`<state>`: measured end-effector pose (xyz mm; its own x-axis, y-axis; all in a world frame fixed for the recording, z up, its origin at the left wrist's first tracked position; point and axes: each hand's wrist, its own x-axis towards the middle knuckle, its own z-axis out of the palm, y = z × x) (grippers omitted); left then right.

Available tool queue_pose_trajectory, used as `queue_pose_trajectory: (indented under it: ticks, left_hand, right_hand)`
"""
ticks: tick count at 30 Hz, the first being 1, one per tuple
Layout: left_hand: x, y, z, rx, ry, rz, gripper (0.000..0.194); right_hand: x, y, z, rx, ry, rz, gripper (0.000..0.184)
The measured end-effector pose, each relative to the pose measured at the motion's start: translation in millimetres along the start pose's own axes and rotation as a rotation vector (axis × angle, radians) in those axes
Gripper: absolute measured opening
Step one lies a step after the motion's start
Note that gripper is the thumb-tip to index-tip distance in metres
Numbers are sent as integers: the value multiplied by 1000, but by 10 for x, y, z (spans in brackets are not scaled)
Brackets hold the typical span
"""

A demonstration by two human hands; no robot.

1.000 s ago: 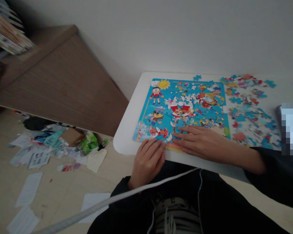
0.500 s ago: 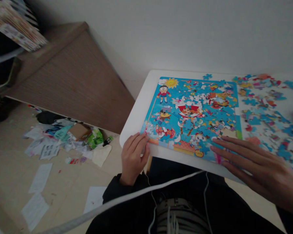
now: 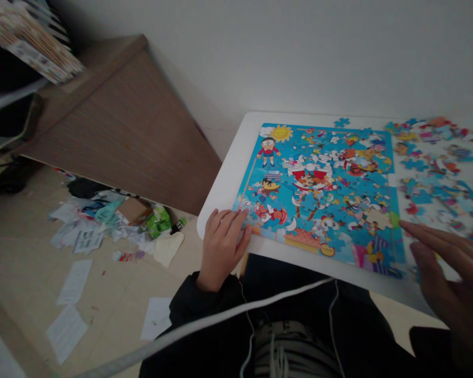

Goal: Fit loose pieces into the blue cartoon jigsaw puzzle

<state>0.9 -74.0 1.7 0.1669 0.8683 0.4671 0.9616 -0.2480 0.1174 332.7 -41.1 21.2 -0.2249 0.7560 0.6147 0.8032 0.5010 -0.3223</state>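
Note:
A jigsaw puzzle [image 3: 284, 178] with cartoon figures on a blue ground lies on the white table [image 3: 225, 194], with pieces crowded over its middle. My left hand [image 3: 223, 247] rests at the near left corner of the puzzle, fingers laid out and tips touching its edge. At the right border, my right hand [image 3: 453, 268] is held with fingers stretched out, the fingertips by a green patch of the frame. Nothing shows between its thumb and fingers. Loose puzzle pieces [image 3: 421, 197] lie in a heap to the right of the puzzle, partly behind my right hand.
A wooden cabinet [image 3: 142, 136] stands to the left, with a bundle of thin sticks [image 3: 43, 47] on top. Bags and papers [image 3: 114, 220] litter the floor. A white cable [image 3: 220, 316] crosses over my lap. The wall [image 3: 299, 58] is behind the table.
My right hand has moved right, off the puzzle's near right corner to its right edge, uncovering the pink and purple area. My left hand stays at the corner. The view has shifted slightly.

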Motion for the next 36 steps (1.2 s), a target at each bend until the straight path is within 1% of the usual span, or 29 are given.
queue_pose_trajectory:
  ticks: [3,6,10,14,18,21,25,27,31,33,36]
  left_hand:
    - [40,41,18,-23,-55,37,31]
    - [51,64,33,-41,-107,55,32]
    - [48,50,27,-67,-124,61,28]
    - [54,54,6,-90,-135,77,25]
    - [61,98,9,-117,-159,137,29]
    - [67,126,34,-151,-148,163,28]
    - [93,174,69,-164,-96,159,24]
    - [115,223,83,-164,-77,169,25]
    - [159,362,116,-182,-111,220,33]
    - [171,414,133,-197,-130,248,33]
    - [175,434,148,-224,-143,258,30]
  right_hand:
    - [-43,38,41,16,35,13,60]
    - [-74,74,70,4,71,26,59]
    - [-77,83,85,12,94,35,56]
    - [-83,79,101,20,108,58,58]
    - [-103,92,123,12,131,75,57]
    - [-102,80,119,35,126,84,57]
    - [-84,37,97,7,114,91,57]
    - [-81,24,91,6,119,100,55]
    - [-94,25,98,37,122,139,52]
    - [-104,32,101,12,114,146,49]
    - [-119,41,99,-12,101,143,45]
